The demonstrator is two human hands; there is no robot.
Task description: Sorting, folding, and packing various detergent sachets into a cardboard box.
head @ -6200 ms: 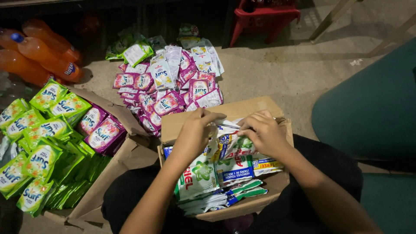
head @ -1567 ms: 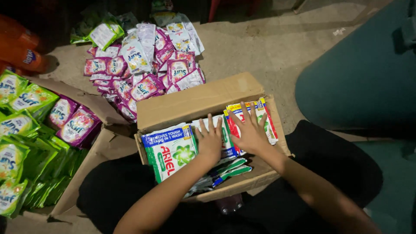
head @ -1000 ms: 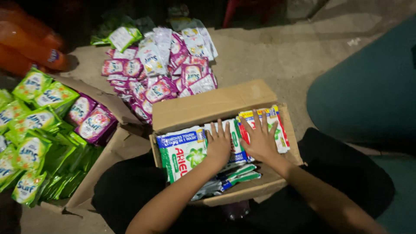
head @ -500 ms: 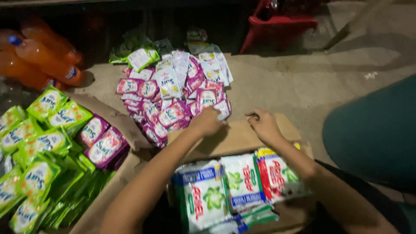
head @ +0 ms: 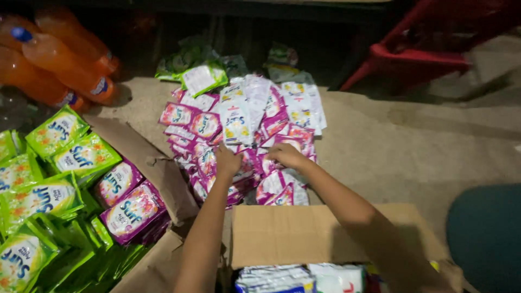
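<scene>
Overhead, both hands reach into heap of pink sachets (head: pixel 239 135) on concrete floor (head: pixel 412 146). Left hand (head: pixel 227 161) curled, gripping sachets; right hand (head: pixel 286 156) curled, fingers pinching sachet edge. Open cardboard box (head: pixel 293 236) just below.

Both your bare forearms reach forward and away from you, rising from the bottom of the view. Your left hand (head: pixel 227 160) sits at the end of a nearly straight arm, seen from the back, fingers curled downward. Your right hand (head: pixel 286 156) lies just beside it, close but apart, palm down with the fingers bent, and its forearm angles in from the lower right, elbow out of view.
</scene>
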